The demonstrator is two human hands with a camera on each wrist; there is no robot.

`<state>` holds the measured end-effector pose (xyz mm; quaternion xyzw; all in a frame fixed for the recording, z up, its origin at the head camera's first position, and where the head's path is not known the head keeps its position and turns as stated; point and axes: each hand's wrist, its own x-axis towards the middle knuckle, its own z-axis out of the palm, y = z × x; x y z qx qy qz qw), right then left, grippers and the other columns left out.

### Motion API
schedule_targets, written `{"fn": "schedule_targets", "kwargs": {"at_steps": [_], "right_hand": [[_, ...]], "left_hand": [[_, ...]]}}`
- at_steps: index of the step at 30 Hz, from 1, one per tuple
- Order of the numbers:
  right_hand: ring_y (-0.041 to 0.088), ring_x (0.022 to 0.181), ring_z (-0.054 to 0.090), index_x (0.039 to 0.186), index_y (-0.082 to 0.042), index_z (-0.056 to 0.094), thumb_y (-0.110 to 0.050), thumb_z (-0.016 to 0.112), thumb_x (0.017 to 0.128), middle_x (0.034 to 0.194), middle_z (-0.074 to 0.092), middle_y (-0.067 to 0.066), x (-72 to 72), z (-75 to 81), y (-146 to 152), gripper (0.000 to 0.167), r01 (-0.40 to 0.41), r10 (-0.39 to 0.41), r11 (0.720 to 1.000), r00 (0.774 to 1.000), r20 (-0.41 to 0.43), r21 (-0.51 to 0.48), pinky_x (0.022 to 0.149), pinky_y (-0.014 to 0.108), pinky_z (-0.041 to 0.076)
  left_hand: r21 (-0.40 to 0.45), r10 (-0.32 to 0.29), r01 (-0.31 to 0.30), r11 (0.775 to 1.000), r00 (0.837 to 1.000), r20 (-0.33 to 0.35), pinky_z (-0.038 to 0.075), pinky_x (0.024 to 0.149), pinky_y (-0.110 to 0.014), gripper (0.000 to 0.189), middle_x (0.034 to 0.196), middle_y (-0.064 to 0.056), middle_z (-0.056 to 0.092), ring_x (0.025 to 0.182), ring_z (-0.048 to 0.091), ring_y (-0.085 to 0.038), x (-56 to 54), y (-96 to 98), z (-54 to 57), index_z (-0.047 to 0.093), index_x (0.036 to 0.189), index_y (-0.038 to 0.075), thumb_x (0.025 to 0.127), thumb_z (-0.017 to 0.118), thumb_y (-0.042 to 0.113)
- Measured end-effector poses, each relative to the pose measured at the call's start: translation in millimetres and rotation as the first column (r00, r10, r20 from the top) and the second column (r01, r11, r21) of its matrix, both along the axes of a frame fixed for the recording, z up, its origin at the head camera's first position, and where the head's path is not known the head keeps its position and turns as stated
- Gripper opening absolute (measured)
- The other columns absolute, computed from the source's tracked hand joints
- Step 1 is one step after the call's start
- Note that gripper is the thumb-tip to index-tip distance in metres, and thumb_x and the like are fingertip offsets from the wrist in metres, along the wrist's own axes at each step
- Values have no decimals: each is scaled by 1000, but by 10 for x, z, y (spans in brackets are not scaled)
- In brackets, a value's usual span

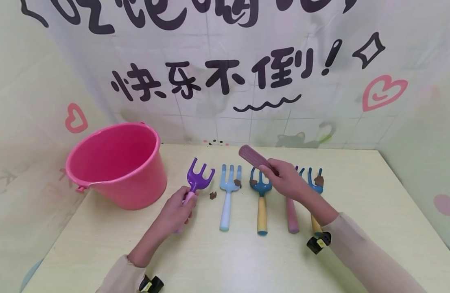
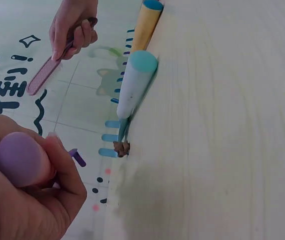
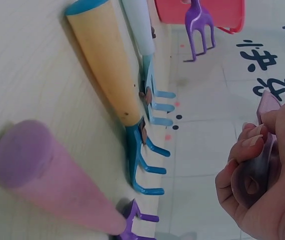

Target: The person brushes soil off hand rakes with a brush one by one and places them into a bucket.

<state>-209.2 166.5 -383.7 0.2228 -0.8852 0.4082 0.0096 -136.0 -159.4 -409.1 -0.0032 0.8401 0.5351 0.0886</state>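
Because the left hand (image 1: 177, 209) has its fingers curled closely around the lilac handle, the purple hand fork (image 1: 200, 180) is well secured; it is held, as it seems, above the tabletop (image 1: 217, 260), between the pink bucket (image 1: 148, 183) and the light blue hand fork (image 1: 226, 205), with its tines pointing away from the person. The right hand (image 1: 285, 179) has its fingers wrapped around the holed handle end of a mauve paddle-shaped tool (image 1: 252, 156), whose textured face could belong to a brush or a file; I cannot tell which. The purple hand fork will probably be light and quite stiff, for it looks like hard coated metal or plastic, and I would not expect it to be fragile. Its shiny head may be slippery, especially if it becomes wet, so the thick round handle is the better place to hold, near the neck, where the fingers can resist twisting when something is pressed against the tines. The mauve paddle-shaped tool looks thin and light as well, and its handle gives a sure hold. The brown lump (image 1: 213, 195) lying beside the purple hand fork may be crumbly, so it should be pinched gently.
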Motion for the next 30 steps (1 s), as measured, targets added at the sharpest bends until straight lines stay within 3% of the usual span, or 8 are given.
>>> {"fn": "schedule_targets", "kwargs": {"at_steps": [9, 23, 30], "right_hand": [[17, 56, 41, 89, -5, 59, -27, 57, 106, 66, 46, 0, 54, -51, 186, 28, -2, 1, 1000, 999, 32, 12, 54, 31, 34], [16, 57, 43, 87, -7, 57, -25, 57, 106, 65, 47, -1, 131, -54, 340, 27, -18, 17, 999, 1000, 26, 32, 53, 30, 35], [16, 57, 42, 84, -10, 53, -26, 56, 107, 65, 45, -1, 144, -72, 382, 29, -12, 11, 999, 1000, 27, 35, 53, 29, 35]], "left_hand": [[-87, 18, -16, 996, 1000, 22, 47, 49, -31, 28, 82, -15, 57, 61, 55, -21, -35, -160, -67, 54, 126, -3, 107, 49, 17], [-159, 22, -26, 987, 999, -28, 46, 53, -32, 26, 84, -12, 56, 65, 52, -20, -175, -160, -154, 56, 117, -5, 106, 49, 17], [-203, 20, -37, 978, 996, -86, 43, 51, -33, 28, 83, -11, 52, 61, 49, -20, -185, -129, -124, 54, 118, -4, 109, 43, 20]]}}
